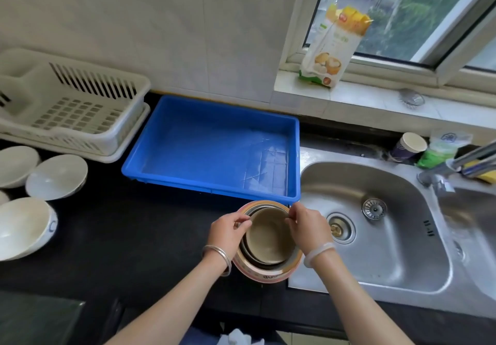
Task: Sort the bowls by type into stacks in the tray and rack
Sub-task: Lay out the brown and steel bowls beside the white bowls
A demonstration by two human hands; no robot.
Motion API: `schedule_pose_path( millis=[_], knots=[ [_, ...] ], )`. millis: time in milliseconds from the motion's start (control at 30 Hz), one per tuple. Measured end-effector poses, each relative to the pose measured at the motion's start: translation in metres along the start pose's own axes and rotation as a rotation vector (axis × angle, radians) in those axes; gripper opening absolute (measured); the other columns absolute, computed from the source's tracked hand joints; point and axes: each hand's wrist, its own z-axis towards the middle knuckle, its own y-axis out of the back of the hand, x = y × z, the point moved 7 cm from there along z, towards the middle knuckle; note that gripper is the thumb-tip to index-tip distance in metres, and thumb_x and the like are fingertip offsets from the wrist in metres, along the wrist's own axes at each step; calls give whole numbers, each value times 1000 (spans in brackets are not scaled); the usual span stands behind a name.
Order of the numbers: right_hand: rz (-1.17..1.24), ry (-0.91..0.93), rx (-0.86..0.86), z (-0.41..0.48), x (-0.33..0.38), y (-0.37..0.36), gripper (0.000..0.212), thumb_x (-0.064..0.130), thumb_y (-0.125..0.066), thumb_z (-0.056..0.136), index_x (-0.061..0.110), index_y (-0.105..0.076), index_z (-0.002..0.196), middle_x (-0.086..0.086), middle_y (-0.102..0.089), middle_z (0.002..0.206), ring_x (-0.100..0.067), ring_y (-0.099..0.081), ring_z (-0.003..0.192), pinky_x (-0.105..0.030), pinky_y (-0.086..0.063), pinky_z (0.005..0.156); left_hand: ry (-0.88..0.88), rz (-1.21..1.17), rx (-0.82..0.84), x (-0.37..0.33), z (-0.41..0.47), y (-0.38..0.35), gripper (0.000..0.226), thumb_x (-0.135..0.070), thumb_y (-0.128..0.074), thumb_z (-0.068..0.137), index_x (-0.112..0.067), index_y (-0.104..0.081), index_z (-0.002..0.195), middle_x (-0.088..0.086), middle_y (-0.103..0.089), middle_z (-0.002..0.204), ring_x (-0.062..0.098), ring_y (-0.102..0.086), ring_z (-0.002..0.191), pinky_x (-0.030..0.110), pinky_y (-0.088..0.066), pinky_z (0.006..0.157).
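I see nested bowl stack [264, 275] at worktop front edge, just before blue tray [209, 187]. My left grip [230, 230] and right grip [308, 226] pinch inner tan bowl [268, 237] by rim. Risk: bowl beneath sticks, rises, drops.

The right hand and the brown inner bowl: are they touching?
Touching. The head view shows the right hand pinching the rim of the brown inner bowl, with no gap between fingertips and rim.

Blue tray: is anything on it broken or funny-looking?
Yes. The blue tray has pale criss-cross lines, like scratches or cuts, on its floor near the right end. Whether they go through, I cannot tell.
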Motion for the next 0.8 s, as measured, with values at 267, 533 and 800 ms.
schedule_pose_path(
  millis=[267, 533, 800],
  knots=[
    [321, -65, 8, -6, -20, 14, 14, 16, -62, 86, 18, -50, 79, -12, -71, 82, -30, -63, 70, -30, -48, 65, 19, 108, 3, -4, 1, -2, 6, -22, -61, 86, -26, -62, 82, -9, -60, 89, 7, -59, 84, 10, -40, 62],
    [468, -91, -15, -8, -26, 30, 6, 14, -63, 85, 15, -65, 91, -12, -71, 80, -30, -68, 65, -42, -58, 68, -19, 141, -97, -18, -4, 1, 13, -19, -57, 88, -21, -57, 75, -10, -57, 73, 1, -53, 65, 11, -35, 50],
    [648, -73, -40, -6, -16, 54, 10, 11, -66, 83, 21, -64, 80, 4, -67, 65, -7, -65, 48, -28, -59, 53, 54, -15, -158, -13, -6, 27, 15, -17, -59, 85, -16, -60, 71, -4, -64, 72, 12, -63, 70, 22, -50, 60]
  ],
)
